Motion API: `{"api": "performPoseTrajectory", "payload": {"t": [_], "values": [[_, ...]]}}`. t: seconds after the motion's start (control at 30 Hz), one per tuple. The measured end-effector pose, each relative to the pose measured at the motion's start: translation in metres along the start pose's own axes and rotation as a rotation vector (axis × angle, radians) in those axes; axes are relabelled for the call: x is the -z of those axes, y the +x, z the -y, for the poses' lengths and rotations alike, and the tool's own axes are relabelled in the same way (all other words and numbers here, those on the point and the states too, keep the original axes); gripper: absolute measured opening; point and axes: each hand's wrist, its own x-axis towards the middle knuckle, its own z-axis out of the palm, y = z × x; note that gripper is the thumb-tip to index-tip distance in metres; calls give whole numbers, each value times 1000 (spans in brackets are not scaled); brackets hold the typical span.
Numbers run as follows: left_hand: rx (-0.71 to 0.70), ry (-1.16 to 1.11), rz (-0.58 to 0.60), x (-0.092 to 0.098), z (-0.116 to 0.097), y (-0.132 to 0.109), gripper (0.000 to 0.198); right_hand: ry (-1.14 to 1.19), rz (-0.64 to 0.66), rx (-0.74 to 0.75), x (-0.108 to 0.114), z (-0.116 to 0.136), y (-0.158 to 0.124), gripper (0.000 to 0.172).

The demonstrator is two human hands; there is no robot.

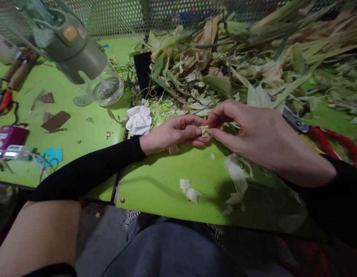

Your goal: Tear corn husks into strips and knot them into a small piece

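A small pale yellow-green folded piece of corn husk [206, 131] is pinched between the fingertips of both hands, over the green tabletop [155, 169]. My left hand [178, 132] comes in from the left with thumb and fingers closed on it. From the right, my right hand [250, 134] grips the same piece with thumb and forefinger. Fingers cover part of the piece, so its full shape is hidden. Below the hands lie a curled pale husk strip [236, 175] and small husk scraps [193, 195].
Corn husks [213, 65] heap along the back, beside a dark phone-like slab [143, 73]. Red-handled pruning shears [325, 140] lie at right. Crumpled white tissue [139, 120] sits left of my hands. A green-grey bottle [77, 54] stands farther left, near a purple box [11, 140].
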Motion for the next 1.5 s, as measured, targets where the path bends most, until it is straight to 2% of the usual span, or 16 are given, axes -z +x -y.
{"api": "performPoseTrajectory", "payload": {"t": [0.37,0.47,0.6,0.7,0.77,0.9,1.27,1.5], "values": [[54,89,-78,-18,-13,-9,10,-56,0,-7,-13,-5,1,11],[44,87,-78,-16,-11,-8,11,-31,-24,-5,-14,-7,3,8],[-40,-6,-58,-7,-1,-3,9,86,-32,-13,-8,-9,4,3],[-74,-43,-39,-3,3,-1,16,135,-30,-30,-4,-10,4,4],[-73,-44,-43,-3,3,-1,20,138,-30,-40,-2,-9,3,4],[-82,-31,-90,-3,3,-1,15,98,-37,-52,-1,-7,2,2],[-48,-45,-191,0,-3,1,7,-30,-81,19,-2,-7,2,20],[-96,-68,-154,0,-1,2,8,-24,-96,33,-2,-9,4,22]]}}
